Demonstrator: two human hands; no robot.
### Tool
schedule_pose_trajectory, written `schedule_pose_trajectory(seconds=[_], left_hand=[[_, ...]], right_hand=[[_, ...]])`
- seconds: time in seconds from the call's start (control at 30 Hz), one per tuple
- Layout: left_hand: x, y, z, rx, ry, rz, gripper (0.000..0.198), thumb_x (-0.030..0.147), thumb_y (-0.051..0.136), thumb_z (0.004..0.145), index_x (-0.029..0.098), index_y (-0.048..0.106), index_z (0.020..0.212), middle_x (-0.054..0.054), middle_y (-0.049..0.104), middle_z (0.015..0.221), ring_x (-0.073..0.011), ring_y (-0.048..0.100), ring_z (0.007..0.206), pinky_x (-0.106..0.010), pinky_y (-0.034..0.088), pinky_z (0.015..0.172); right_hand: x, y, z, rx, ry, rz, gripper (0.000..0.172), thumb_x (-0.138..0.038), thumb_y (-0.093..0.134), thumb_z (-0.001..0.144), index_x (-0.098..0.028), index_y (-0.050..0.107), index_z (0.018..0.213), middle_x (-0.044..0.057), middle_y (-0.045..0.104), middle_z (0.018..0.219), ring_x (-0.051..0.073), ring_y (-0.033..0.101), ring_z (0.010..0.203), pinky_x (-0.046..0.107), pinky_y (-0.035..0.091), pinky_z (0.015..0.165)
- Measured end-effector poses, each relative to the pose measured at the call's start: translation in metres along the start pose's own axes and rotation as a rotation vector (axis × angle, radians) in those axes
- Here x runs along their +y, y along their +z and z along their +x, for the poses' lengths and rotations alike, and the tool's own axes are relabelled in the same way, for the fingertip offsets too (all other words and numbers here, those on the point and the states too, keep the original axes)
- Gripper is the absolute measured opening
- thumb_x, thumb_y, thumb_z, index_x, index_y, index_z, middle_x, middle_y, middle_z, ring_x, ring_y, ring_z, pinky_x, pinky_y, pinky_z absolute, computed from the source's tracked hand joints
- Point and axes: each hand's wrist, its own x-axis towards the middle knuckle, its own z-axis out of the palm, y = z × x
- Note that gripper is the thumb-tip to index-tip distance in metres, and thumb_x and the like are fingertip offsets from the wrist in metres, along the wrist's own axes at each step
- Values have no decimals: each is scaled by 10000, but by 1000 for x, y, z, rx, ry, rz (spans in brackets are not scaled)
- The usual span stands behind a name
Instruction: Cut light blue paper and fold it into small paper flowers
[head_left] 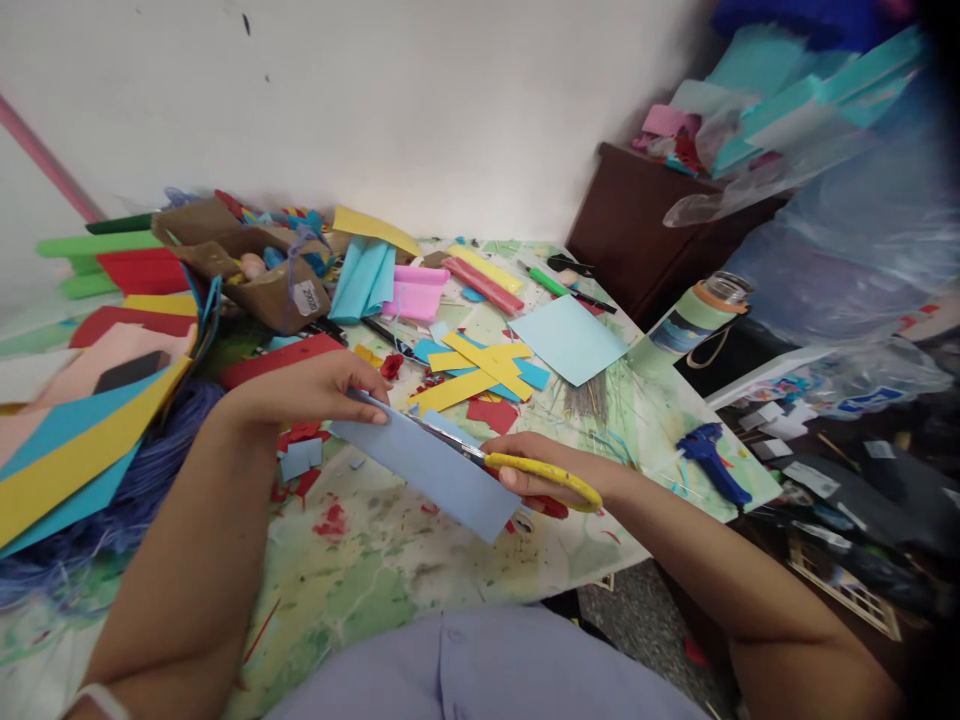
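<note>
Pinching a blue card (pixel 427 472) at its upper end, L hand (pixel 307 390) holds it mid-frame above the painted table (pixel 600 540), fingers (pixel 360 378) together on top, thumb out of my view. R hand (pixel 541 472) is clamped round yellow scissors (pixel 544 472), fingers (pixel 525 478) curled through the handle (pixel 574 488), blades (pixel 450 440) lying along the card's upper edge; from my remote feed I can't tell if they've bitten in. My read: card is light and thin, fairly stiff but apt to flex or crease if squeezed, so best held flat near the blades, not by the loose corner (pixel 501 532) at lower right. Yellow strips (pixel 472 372) lie upper centre, pale-blue sheet (pixel 570 340) just right of them, glue gun (pixel 709 462) at right, red scraps (pixel 300 450) beneath L forearm.
</note>
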Motion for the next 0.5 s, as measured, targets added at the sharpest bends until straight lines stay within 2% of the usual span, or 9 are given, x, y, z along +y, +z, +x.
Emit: schedule_pose_trajectory(seconds=[0.07,0.3,0.5], left_hand=[[1,1,4,-67,-25,-18,282,399,580,824,139,678,777,-44,683,756,-149,604,707,-192,421,616],[6,-2,7,-79,-21,-29,278,396,571,818,141,658,749,-39,663,741,-144,579,691,-190,402,616],[4,-1,3,-53,-44,-56,255,374,584,803,140,667,746,-41,661,732,-156,583,686,-207,409,613]], right_hand=[[-1,-1,1,-3,-4,-24,449,-620,491,838,-180,415,786,-71,386,618,35,407,433,134,333,340],[1,-4,5,-6,-18,-94,458,-646,437,849,-196,398,777,-57,383,610,60,398,476,160,332,376],[1,3,5,21,42,34,440,-626,473,847,-191,431,797,-91,366,526,42,384,343,144,306,287]])
